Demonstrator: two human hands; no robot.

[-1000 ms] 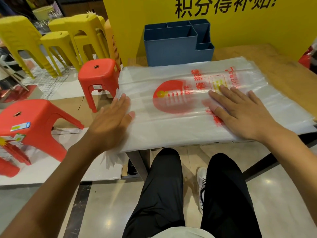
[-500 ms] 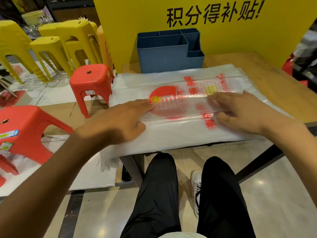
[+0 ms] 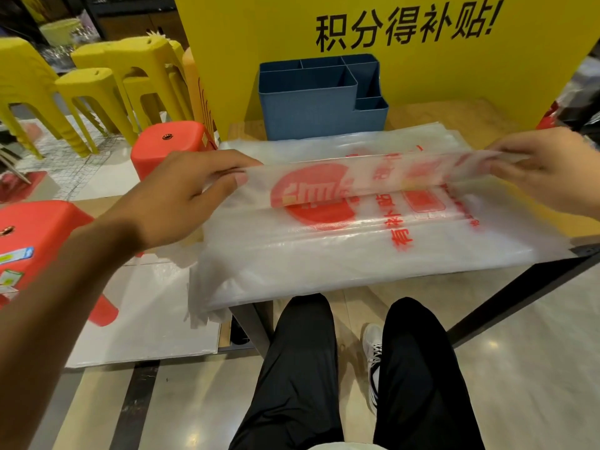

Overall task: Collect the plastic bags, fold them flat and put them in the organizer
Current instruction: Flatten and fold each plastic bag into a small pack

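- The left hand (image 3: 181, 196) pinches the left end of the top bag (image 3: 367, 177), its grip clamped on the plastic between thumb and fingers.
- The right hand (image 3: 548, 170) pinches the right end the same way, so the far edge of the bag hangs lifted in a taut strip between the two hands.
- The rest of the bag lies on the stack of bags (image 3: 357, 254), which covers most of the desk (image 3: 454, 112) and droops over its near left corner.
- The step in hand looks like the first lengthwise fold: the raised far edge comes toward the person and lands on the near edge.
- To do it well, the person keeps both ends level and under even tension, so the fold line runs straight through the red circle print.
- Each pinch should hold only one bag; thin film clings, and a second layer may ride up with it.
- Lowering the edge slowly lets air escape; a palm sweep from the middle outward then flattens the crease.
- The blue organizer (image 3: 311, 102) stands just behind the stack, against the yellow sign (image 3: 227, 43), with its compartments apparently empty.
- The folded bag must end up narrow enough for one compartment, so more folds are likely.
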